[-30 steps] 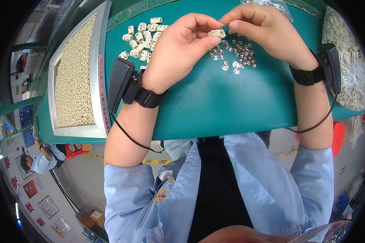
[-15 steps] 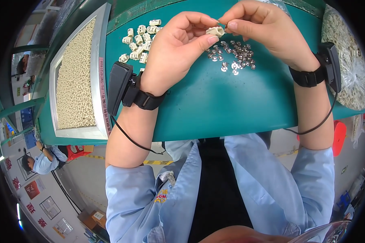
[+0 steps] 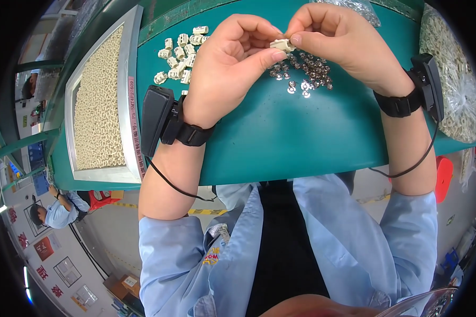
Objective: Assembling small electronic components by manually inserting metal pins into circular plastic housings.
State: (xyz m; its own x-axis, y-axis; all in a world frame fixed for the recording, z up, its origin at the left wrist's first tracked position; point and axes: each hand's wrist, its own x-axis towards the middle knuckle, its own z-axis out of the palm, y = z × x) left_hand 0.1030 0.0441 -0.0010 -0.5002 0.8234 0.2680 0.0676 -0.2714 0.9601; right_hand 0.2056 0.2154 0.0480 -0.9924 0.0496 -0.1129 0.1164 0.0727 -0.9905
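- Head view: both hands are raised over the far part of a green table (image 3: 301, 137) and meet on one small cream plastic part (image 3: 281, 45).
- The left hand (image 3: 230, 66) comes in from the lower left. Its thumb presses up against the near side of the plastic part, and its curled fingers close over the top, so the part is pinched between thumb and fingertips.
- The right hand (image 3: 344, 42) comes in from the right. Its thumb and first finger are pressed together on the right end of the same part; the other fingers are curled in behind them.
- The plastic part sits in the air between the two hands, just above a scatter of small metal pieces (image 3: 304, 79) lying on the table.
- To the left of the left hand, a loose heap of plastic pieces (image 3: 179, 55) of the same cream colour lies on the table, near but apart from the hand.
- At the table's left edge stands a metal-rimmed tray (image 3: 134, 100), filled with many more cream pieces.
- At the right edge lies a clear bag (image 3: 452, 84) packed with pale pieces.
- Each wrist carries a black strap with a black box; the left wrist device (image 3: 156, 119) has a thin cable running down the forearm, and the right wrist device (image 3: 427, 84) likewise.
- The sleeves are light blue, pushed up above the forearms.
- Below the table, at the lower left, another person (image 3: 55, 211) in light blue sits well apart.
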